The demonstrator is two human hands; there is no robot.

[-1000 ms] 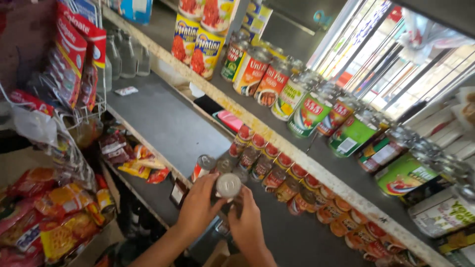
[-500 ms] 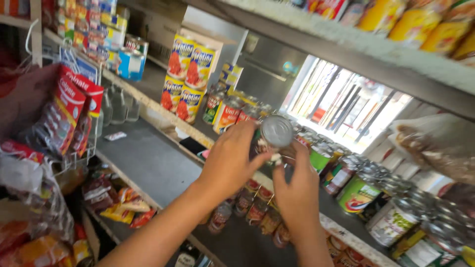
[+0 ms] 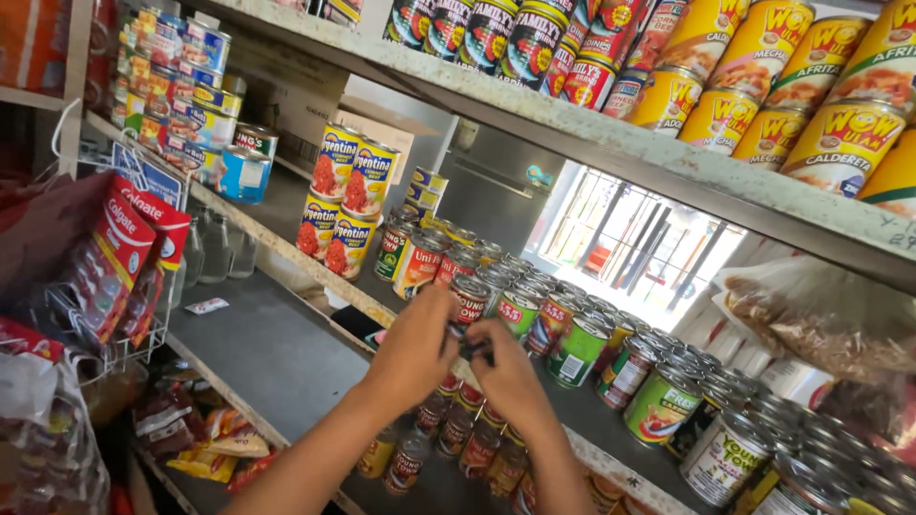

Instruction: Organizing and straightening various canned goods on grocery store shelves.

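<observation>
Both hands at the middle shelf's front edge.
Left hand (image 3: 415, 348) and right hand (image 3: 510, 372) close together on a small dark-topped can (image 3: 474, 349), mostly hidden; red and green tins (image 3: 520, 310) crowd just behind.

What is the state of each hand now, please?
Left hand: closed on a small dark thing, too hidden to identify.
Right hand: closed on the same small dark thing, in front of the row of cans.
</observation>
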